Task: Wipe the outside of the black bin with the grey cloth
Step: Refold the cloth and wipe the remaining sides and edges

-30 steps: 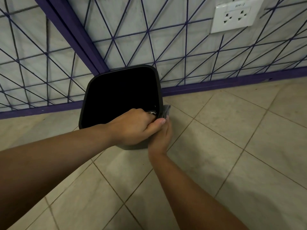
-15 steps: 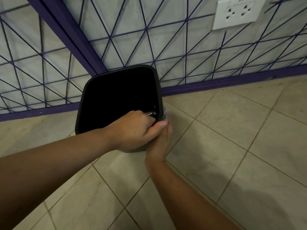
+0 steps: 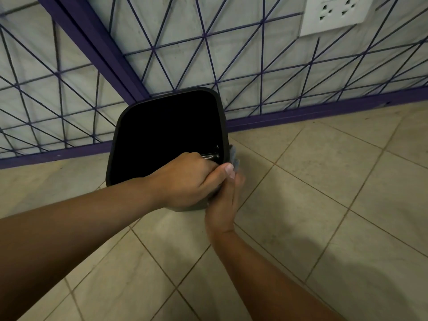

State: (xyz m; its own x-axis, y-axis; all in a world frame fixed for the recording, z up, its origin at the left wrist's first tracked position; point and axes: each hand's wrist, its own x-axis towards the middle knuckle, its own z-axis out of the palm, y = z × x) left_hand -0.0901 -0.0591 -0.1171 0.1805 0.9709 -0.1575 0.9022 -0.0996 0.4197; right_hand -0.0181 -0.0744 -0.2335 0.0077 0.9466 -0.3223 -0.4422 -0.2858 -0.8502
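Downward since a second ago, the right hand (image 3: 222,200) has slid, fingers pressing the soft grey cloth (image 3: 234,156) to the bin's side. Left hand (image 3: 185,181) clamps the rim, steadying the light, stiff black bin (image 3: 166,135) on the tiled floor (image 3: 324,205).

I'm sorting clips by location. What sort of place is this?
Probably an indoor room corner in a home or small building: beige tiled floor, grey wall with purple line pattern, white double wall socket, and a small black plastic bin by the wall.
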